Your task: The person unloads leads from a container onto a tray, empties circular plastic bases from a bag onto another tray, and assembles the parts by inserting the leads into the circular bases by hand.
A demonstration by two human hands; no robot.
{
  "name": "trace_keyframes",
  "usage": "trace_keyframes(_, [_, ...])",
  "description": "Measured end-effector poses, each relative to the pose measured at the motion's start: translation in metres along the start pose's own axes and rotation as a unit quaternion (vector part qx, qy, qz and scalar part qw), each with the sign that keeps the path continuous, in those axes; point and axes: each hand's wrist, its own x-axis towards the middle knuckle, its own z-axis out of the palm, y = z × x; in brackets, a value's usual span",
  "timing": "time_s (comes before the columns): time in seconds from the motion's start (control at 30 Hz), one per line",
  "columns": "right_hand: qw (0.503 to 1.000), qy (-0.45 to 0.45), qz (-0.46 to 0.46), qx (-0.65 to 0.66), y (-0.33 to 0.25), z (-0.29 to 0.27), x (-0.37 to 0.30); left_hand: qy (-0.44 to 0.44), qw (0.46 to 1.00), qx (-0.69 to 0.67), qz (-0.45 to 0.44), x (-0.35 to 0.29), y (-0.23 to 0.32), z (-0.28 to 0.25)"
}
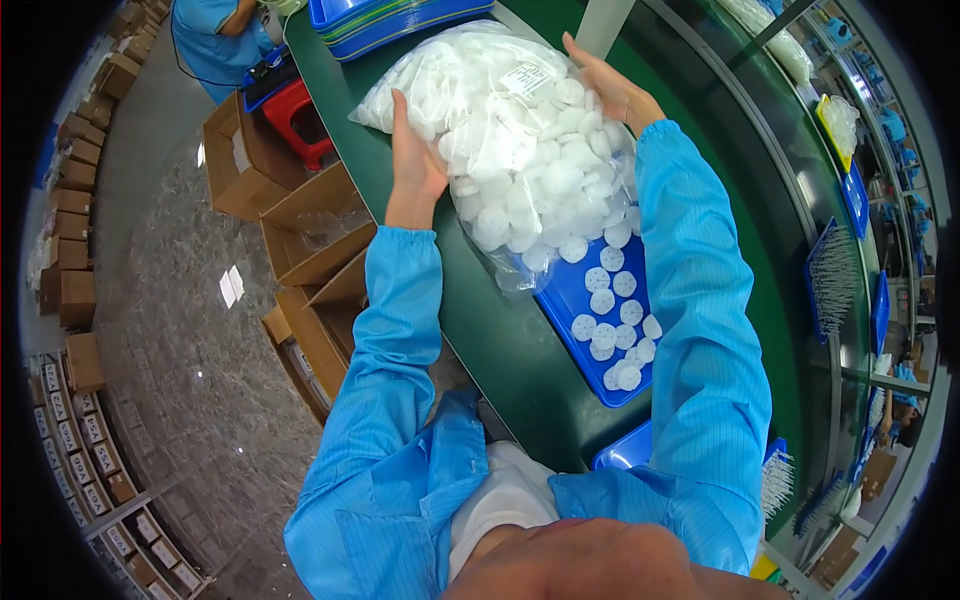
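Note:
A large clear plastic bag (520,150) full of white round discs lies tilted over the green worktop, its mouth toward me. My left hand (416,165) holds the bag's left side, thumb up and the other fingers mostly hidden. On the far right side, my right hand (618,90) grips the bag, some of its fingers behind the plastic. Loose white discs (603,336), thin and pierced with small holes, are scattered in a blue tray (612,393) under the bag's mouth. Part of that tray is covered by the bag and my right sleeve.
Stacked blue trays (400,30) stand at the worktop's far end. A second blue tray (625,448) is close to my body. Open cardboard boxes (318,225) and a red stool (300,125) line the left side. A person in blue (215,45) works at the far left. Beyond the green conveyor (725,190), blue trays hold white parts.

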Motion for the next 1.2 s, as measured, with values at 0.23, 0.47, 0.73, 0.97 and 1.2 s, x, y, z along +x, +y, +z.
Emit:
trace_keyframes(0.23, [0.992,0.072,-0.08,-0.071,-0.001,-0.009,-0.043,-0.042,0.999,-0.024,-0.009,0.008,-0.022,-0.04])
trace_keyframes(0.47, [0.932,0.202,-0.014,-0.299,0.089,-0.073,-0.154,-0.014,0.999,0.049,-0.013,-0.032,-0.03,-0.04])
trace_keyframes(0.73, [0.875,0.235,-0.222,-0.361,0.142,-0.022,-0.176,0.006,0.997,0.081,-0.001,-0.107,-0.059,-0.062])
trace_keyframes(0.97, [0.9,0.297,-0.212,-0.24,0.145,-0.014,-0.161,0.057,0.895,0.435,0.081,-0.18,-0.088,-0.04])
trace_keyframes(1.2, [0.819,0.344,-0.31,-0.338,0.159,-0.033,-0.162,-0.049,0.881,0.47,0.021,-0.138,-0.089,-0.037])
